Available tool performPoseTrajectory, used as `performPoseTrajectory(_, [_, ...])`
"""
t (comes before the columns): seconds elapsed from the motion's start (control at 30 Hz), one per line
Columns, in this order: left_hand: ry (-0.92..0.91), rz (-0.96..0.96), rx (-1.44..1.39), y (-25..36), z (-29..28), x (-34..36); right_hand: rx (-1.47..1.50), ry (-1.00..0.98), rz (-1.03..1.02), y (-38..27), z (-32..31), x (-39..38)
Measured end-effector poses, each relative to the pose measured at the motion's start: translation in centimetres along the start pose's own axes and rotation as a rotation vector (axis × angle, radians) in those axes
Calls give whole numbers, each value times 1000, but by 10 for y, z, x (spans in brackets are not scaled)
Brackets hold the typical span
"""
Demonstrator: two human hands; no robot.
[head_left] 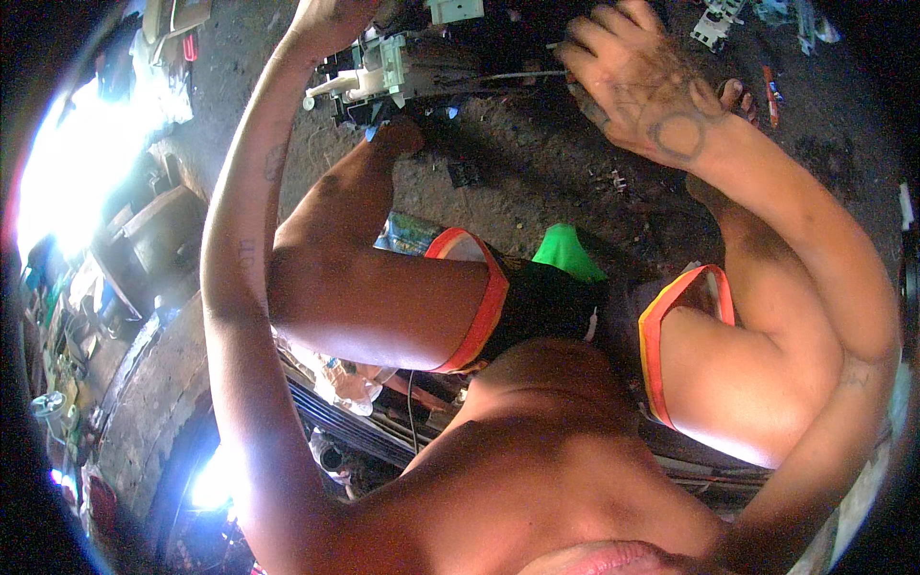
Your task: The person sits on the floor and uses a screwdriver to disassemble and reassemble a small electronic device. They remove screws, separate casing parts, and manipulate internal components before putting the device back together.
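Both hands (331,19) (637,81) grip a white-and-black device (402,72), fingers (599,38) curled.

Left hand (331,19) and right hand (637,81) on white-and-black mechanism (422,72), dirt ground (537,163)

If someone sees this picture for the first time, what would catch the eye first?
Probably the two hands at the top: the left hand and the right hand both rest on a white and dark mechanical assembly lying on the dirt ground. Next, the black shorts with orange hems in the centre.
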State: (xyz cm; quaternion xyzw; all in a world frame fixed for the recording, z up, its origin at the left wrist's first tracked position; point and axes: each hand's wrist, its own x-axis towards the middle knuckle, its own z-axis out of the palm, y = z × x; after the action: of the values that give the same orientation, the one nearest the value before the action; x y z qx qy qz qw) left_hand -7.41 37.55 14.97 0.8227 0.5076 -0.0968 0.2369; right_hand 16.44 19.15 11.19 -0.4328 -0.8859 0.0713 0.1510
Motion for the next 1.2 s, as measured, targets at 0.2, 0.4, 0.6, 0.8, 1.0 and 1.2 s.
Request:
performPoseTrajectory(0.2, [131, 265, 109, -17, 6, 5, -61, -57, -88, -9, 20, 12])
performPoseTrajectory(0.4, [29, 152, 58, 5, 0, 3, -139, 85, -231, -10, 31, 17])
performPoseTrajectory(0.6, [97, 122, -27, 0, 6, -9, 231, -455, -149, -70, 57, -53])
performPoseTrajectory(0.8, [113, 154, -23, -10, 7, -5, 460, -614, 591, -81, 240, -110])
performPoseTrajectory(1.0, [73, 62, 28, 9, 7, 1, 547, -487, 977, -156, 345, -56])
performPoseTrajectory(1.2, [73, 299, 5, 4, 13, 0, 608, -407, 853, -135, 380, -94])
